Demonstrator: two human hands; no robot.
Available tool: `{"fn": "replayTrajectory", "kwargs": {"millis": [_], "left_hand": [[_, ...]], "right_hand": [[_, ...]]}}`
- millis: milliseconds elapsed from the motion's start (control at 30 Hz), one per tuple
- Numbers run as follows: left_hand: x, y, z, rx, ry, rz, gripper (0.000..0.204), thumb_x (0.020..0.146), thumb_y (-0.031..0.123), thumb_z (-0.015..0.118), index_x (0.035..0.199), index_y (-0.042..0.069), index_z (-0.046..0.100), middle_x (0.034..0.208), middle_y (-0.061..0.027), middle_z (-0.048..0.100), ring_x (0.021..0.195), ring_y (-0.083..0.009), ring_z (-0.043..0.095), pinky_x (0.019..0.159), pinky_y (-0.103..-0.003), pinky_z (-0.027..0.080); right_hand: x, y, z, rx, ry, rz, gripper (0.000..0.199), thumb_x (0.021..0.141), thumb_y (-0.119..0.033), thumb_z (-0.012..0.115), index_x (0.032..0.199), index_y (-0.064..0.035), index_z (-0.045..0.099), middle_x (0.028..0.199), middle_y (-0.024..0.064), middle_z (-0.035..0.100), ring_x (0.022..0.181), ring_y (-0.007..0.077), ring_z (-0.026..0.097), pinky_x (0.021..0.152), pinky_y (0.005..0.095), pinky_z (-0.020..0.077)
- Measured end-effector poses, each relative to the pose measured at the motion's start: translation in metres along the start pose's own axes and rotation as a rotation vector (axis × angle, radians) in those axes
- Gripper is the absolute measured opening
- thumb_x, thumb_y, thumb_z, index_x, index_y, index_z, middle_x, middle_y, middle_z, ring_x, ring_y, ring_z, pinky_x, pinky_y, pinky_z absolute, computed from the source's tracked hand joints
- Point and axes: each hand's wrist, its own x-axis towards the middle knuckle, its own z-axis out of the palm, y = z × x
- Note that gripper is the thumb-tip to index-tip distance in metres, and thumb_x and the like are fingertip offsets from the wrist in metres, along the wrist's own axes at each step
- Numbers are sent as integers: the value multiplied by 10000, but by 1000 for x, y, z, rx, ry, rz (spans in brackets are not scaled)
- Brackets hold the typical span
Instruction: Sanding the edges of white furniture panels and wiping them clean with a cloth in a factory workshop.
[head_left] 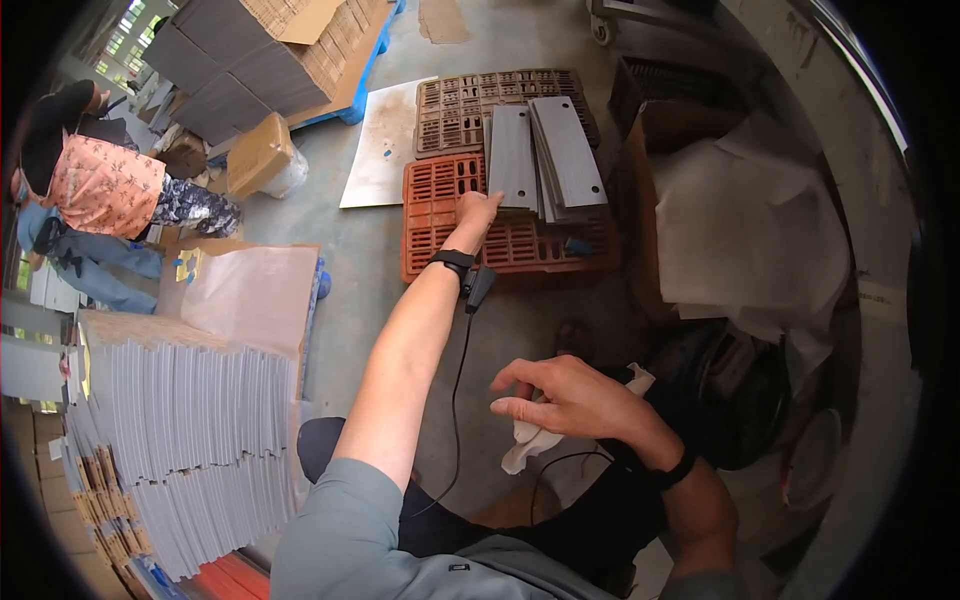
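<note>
My left arm reaches forward, and my left hand grips the near left corner of a flat grey panel with a small hole near its end. That panel tops one of two piles lying side by side; the other pile of grey panels leans slightly beside it. Both rest on an orange plastic crate. Close to my lap, my right hand holds a crumpled off-white cloth under its palm, thumb and forefinger apart. A small blue piece lies on the crate near the right pile.
Stacked grey panels stand at my left. An open carton with translucent sheeting is on the right, with a dark crate behind. Farther off are a loaded blue pallet, a brown box and other people.
</note>
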Motion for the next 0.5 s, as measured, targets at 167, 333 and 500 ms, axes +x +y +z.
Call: {"fn": "replayTrajectory", "kwargs": {"millis": [167,333,500], "left_hand": [[-25,-28,-26,-503,28,-80,291,950,312,753,867,42,679,688,0,613,594,-104,520,553,-308,400],[-95,-53,-89,-690,20,-71,323,959,404,748,1042,103,665,841,16,649,742,-91,593,647,-257,476],[-243,-32,-129,-834,25,69,296,996,371,710,1105,108,629,972,22,659,859,-93,589,806,-277,471]], "right_hand": [[1,0,-1,-4,91,-20,376,978,-344,682,1111,7,691,821,147,728,746,268,711,691,377,542],[18,4,3,-7,314,-13,415,960,-347,695,1154,20,697,982,178,750,894,265,726,807,367,556],[36,14,9,-23,550,-38,529,980,-403,660,1251,51,664,1110,213,733,1041,296,704,917,379,534]]}}
